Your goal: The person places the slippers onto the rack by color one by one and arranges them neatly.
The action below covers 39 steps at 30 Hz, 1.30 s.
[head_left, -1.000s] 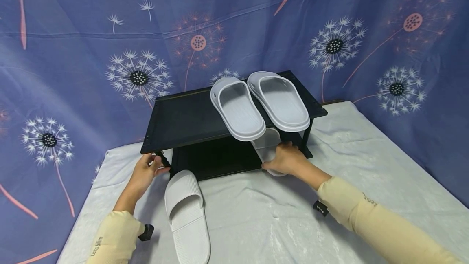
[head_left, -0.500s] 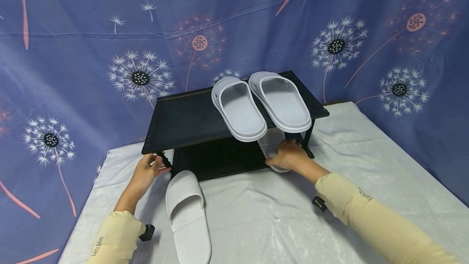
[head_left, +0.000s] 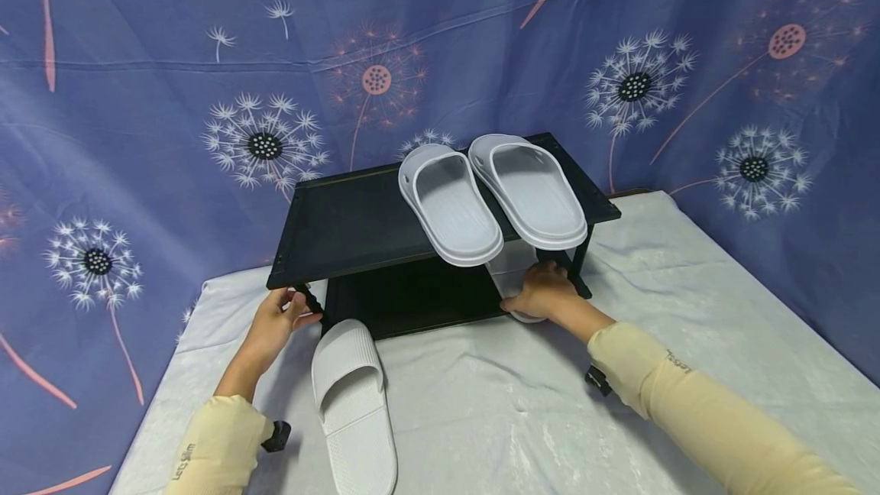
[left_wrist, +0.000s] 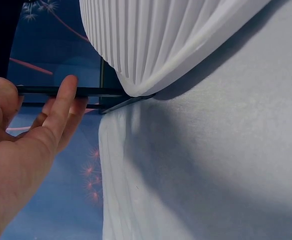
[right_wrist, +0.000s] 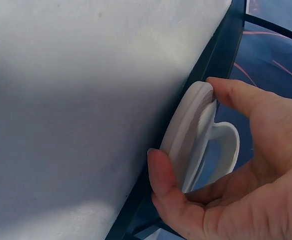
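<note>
A black two-tier shoe rack (head_left: 344, 220) stands on the white cloth. My left hand (head_left: 275, 323) holds its front left leg (left_wrist: 93, 92) with thumb and fingers. At the right end of the lower shelf, my right hand (head_left: 543, 292) grips a white slipper (right_wrist: 191, 135) by the near end, thumb and fingers on its opposite side edges. The upper shelf hides part of that slipper in the head view. Another white slipper (head_left: 360, 426) with a ribbed strap lies in front of the rack, just right of my left hand, its strap end against the rack's front left corner.
Two pale grey clogs, the left clog (head_left: 457, 212) and the right clog (head_left: 536, 197), sit side by side on the rack's upper shelf, toes slightly over the front edge. A blue dandelion-print curtain (head_left: 440, 29) hangs behind. White cloth (head_left: 481, 418) covers the surface.
My right hand has pushed the slipper a little farther back and right on the lower shelf, mostly in the first half second. The left hand has stayed on the rack leg.
</note>
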### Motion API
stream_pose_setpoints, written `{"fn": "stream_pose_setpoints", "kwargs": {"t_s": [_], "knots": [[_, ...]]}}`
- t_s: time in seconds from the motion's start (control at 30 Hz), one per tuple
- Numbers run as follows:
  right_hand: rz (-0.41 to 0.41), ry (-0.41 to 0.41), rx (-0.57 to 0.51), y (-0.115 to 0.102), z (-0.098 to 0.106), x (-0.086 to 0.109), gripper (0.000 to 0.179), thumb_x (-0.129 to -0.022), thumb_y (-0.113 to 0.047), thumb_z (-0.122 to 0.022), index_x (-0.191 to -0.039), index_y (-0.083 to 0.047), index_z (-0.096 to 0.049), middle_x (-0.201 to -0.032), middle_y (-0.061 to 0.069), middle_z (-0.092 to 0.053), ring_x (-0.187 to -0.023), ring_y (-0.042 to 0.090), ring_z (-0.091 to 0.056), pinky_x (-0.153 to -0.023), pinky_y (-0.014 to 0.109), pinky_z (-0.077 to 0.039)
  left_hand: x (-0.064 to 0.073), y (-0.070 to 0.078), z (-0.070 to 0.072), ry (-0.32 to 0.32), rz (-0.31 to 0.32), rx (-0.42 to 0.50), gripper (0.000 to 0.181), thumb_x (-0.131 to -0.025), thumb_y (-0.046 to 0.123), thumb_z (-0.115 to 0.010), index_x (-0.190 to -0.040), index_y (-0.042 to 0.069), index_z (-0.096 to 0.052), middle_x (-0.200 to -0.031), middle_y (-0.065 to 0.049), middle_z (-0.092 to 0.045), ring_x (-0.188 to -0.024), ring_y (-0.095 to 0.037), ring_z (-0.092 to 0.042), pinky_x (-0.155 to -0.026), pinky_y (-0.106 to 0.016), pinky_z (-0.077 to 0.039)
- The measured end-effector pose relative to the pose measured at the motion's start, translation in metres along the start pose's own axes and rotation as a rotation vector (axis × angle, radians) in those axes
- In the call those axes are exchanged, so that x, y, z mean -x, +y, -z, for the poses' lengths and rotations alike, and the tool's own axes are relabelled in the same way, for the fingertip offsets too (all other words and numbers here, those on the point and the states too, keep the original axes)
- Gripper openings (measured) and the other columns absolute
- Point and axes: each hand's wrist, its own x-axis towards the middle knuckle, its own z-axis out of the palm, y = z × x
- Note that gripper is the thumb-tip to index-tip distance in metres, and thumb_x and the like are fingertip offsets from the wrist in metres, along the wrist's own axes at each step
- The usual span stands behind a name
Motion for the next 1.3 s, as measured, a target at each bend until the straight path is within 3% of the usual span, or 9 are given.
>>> {"fn": "stream_pose_setpoints", "kwargs": {"t_s": [0.2, 0.4, 0.73, 0.97, 1.1, 1.3], "knots": [[-0.012, -0.047, 0.029, -0.002, 0.001, 0.001, 0.108, -0.066, -0.057, -0.063, -0.122, 0.026, -0.021, -0.123, 0.041, -0.024, -0.106, 0.048, -0.032, -0.075, 0.054, -0.048, 0.005, 0.015, -0.005, -0.005, 0.008, 0.009, 0.037, -0.094, 0.015, -0.037, -0.13, 0.01, -0.029, -0.099, -0.021, -0.031, -0.087, -0.039, -0.053, -0.085, -0.045, -0.049], [0.002, -0.062, 0.054, -0.002, 0.005, 0.005, 0.111, -0.068, -0.063, -0.058, -0.121, 0.027, -0.021, -0.123, 0.043, -0.023, -0.106, 0.05, -0.032, -0.08, 0.055, -0.045, 0.007, 0.023, -0.007, -0.013, 0.0, -0.002, 0.039, -0.094, 0.015, -0.037, -0.132, 0.01, -0.029, -0.099, -0.021, -0.032, -0.086, -0.039, -0.056, -0.085, -0.045, -0.049], [0.057, 0.035, 0.068, -0.01, 0.014, 0.022, 0.104, -0.073, -0.068, -0.047, -0.115, 0.026, -0.032, -0.101, 0.035, -0.038, -0.094, 0.046, -0.042, -0.065, 0.053, -0.051, 0.007, 0.022, -0.006, -0.007, 0.003, -0.017, 0.036, -0.095, 0.013, -0.036, -0.13, 0.008, -0.029, -0.099, -0.022, -0.032, -0.088, -0.045, -0.054, -0.085, -0.046, -0.048], [0.03, -0.003, -0.012, -0.028, 0.022, 0.037, 0.103, -0.076, -0.071, -0.039, -0.124, 0.02, -0.029, -0.124, 0.04, -0.03, -0.114, 0.052, -0.03, -0.085, 0.06, -0.041, 0.008, 0.024, -0.006, -0.007, 0.004, -0.016, 0.037, -0.095, 0.012, -0.035, -0.131, 0.008, -0.028, -0.1, -0.024, -0.032, -0.09, -0.047, -0.052, -0.085, -0.046, -0.048], [0.041, -0.005, 0.022, -0.038, 0.021, 0.046, 0.104, -0.072, -0.075, -0.036, -0.122, 0.015, -0.036, -0.115, 0.031, -0.044, -0.105, 0.044, -0.044, -0.081, 0.053, -0.046, 0.008, 0.022, -0.006, -0.004, 0.005, -0.015, 0.038, -0.095, 0.012, -0.035, -0.132, 0.007, -0.027, -0.101, -0.025, -0.032, -0.09, -0.048, -0.052, -0.085, -0.046, -0.048], [0.094, -0.012, 0.029, -0.048, 0.019, 0.058, 0.1, -0.069, -0.079, -0.033, -0.114, 0.009, -0.047, -0.106, 0.02, -0.053, -0.095, 0.037, -0.053, -0.075, 0.048, -0.049, 0.008, 0.021, -0.006, -0.002, 0.004, -0.01, 0.039, -0.095, 0.012, -0.035, -0.133, 0.007, -0.026, -0.101, -0.025, -0.031, -0.089, -0.047, -0.052, -0.085, -0.046, -0.048]]}}
